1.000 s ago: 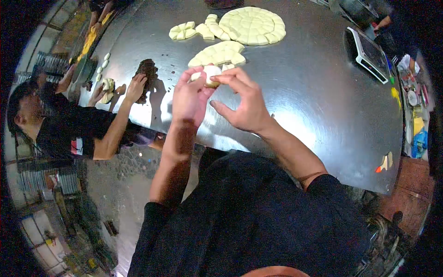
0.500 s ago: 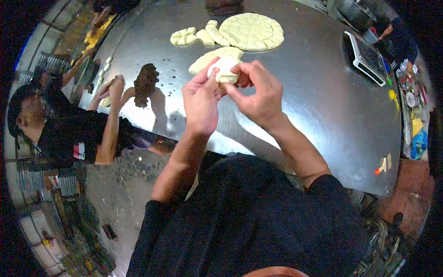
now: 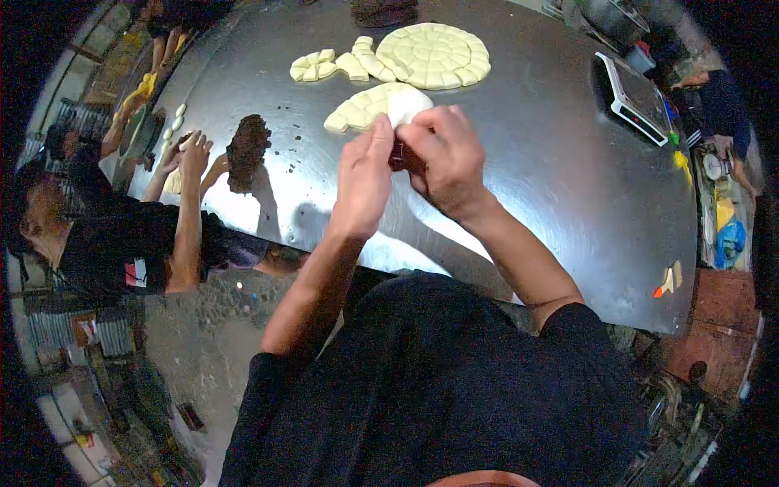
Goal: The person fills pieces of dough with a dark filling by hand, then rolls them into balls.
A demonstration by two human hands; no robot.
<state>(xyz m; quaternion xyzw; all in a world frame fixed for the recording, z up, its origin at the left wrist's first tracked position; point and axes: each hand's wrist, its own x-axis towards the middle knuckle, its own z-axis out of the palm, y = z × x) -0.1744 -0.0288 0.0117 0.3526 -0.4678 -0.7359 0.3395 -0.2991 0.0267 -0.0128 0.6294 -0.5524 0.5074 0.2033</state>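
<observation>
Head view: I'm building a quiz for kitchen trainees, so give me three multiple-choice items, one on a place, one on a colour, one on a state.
1. Where is the scale?
A. far right of the table
B. on the floor
C. beside the co-worker

2. What colour is the heap of filling?
A. green
B. dark brown
C. white

3. How is the dough piece?
A. lying flat
B. in a bowl
C. held by left hand and right hand

A: it sits near the right edge. B: the heap looks dark brown. C: both hands' fingers close round it.

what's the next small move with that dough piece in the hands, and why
Probably pinch the dough piece shut over the dark filling. Both the left hand and the right hand cup it above the steel table, and filling shows between the fingers.
</observation>
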